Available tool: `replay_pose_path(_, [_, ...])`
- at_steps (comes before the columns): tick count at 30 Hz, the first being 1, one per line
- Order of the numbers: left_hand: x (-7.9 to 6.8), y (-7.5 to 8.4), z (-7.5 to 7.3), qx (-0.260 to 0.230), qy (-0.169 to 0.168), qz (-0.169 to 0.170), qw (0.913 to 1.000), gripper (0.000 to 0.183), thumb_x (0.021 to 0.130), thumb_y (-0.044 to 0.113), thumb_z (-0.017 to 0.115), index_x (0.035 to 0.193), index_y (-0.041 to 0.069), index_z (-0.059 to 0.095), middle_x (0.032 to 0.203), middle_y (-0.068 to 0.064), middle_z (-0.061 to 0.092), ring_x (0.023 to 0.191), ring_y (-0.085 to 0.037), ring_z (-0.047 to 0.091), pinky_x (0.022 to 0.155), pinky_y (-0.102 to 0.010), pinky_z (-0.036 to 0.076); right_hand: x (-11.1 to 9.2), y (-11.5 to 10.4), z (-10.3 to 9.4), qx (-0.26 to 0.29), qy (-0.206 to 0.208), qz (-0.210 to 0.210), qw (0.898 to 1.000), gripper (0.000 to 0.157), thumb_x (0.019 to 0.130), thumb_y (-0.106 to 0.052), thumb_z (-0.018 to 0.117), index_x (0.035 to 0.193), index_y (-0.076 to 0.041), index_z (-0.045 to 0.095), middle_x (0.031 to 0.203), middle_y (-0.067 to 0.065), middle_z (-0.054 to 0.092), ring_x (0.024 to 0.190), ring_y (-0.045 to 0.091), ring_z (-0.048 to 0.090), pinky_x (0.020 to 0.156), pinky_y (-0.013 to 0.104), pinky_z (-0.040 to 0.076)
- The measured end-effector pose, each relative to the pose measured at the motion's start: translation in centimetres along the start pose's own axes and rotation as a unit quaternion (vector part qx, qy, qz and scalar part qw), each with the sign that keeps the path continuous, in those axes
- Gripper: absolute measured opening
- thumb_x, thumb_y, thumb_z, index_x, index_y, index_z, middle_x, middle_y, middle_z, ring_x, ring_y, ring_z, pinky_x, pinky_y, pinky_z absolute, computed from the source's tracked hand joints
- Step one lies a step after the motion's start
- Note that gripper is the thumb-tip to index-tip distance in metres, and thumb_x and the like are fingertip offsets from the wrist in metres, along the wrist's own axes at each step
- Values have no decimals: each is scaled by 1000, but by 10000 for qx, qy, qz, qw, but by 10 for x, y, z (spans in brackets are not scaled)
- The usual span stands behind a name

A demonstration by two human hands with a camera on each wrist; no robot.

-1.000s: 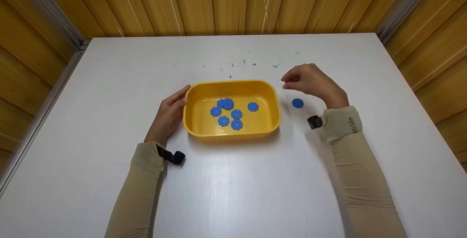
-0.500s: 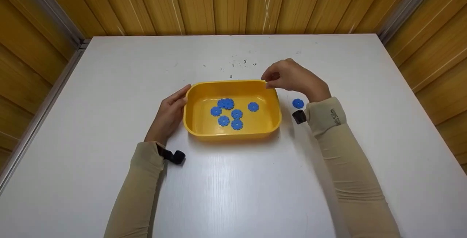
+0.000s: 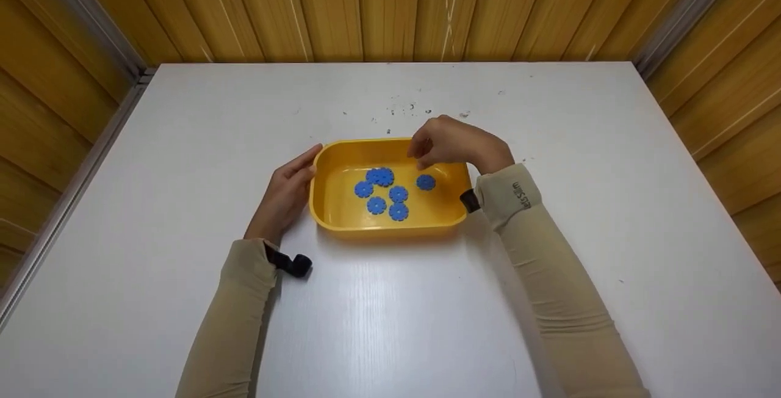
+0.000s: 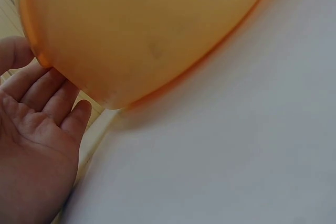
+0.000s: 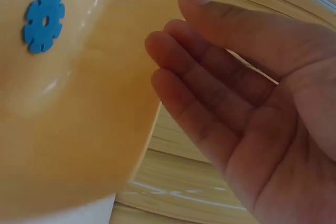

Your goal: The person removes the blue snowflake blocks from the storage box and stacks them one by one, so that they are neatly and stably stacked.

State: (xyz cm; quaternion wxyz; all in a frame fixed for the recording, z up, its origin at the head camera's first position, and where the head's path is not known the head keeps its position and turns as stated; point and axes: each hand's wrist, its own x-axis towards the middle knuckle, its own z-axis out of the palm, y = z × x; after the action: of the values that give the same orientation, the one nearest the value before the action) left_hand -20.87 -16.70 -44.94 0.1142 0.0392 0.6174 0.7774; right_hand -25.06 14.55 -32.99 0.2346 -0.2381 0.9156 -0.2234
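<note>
A yellow plastic bin (image 3: 348,231) stands on the white table, with several blue notched discs (image 3: 376,205) lying in it. One such disc (image 5: 44,21) also shows in the right wrist view. My left hand (image 3: 283,193) grips the bin's left end, its thumb at the rim and its fingers against the outer wall (image 4: 50,90). Over the right half of the bin hangs my right hand (image 3: 451,141), fingertips pointing down and left near a single disc (image 3: 426,182). In the right wrist view its fingers (image 5: 194,93) are bent; whether they pinch anything I cannot tell.
The white table (image 3: 378,318) extends around the bin, with small dark marks (image 3: 412,107) behind it. Yellow wood-patterned panels (image 3: 335,7) rise beyond the table's back edge. Black wrist cameras (image 3: 300,265) sit at both cuffs.
My right hand has moved left from beside the bin, across its rim, to above its inside. The loose disc on the table is now hidden behind the right arm. My left hand stays put.
</note>
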Motion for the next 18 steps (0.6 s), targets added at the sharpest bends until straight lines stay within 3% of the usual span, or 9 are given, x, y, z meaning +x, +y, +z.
replay_pose_path(9, [0, -1, 1, -161, 30, 44, 9999, 51, 107, 8, 45, 157, 5, 38, 167, -7, 35, 155, -16, 31, 125, -28, 33, 16, -12, 12, -34, -374, 101, 9992, 30, 91, -8, 75, 121, -5, 74, 121, 12, 74, 109, 26, 66, 103, 42, 56])
replay_pose_path(18, [1, 1, 2, -2, 49, -26, 10000, 50, 107, 9, 46, 157, 8, 39, 166, -4, 36, 155, -14, 31, 125, -29, 32, 29, -13, 30, -202, -537, 110, 9983, 24, 89, -9, 77, 113, -9, 77, 113, 6, 75, 96, 23, 65, 94, 37, 59])
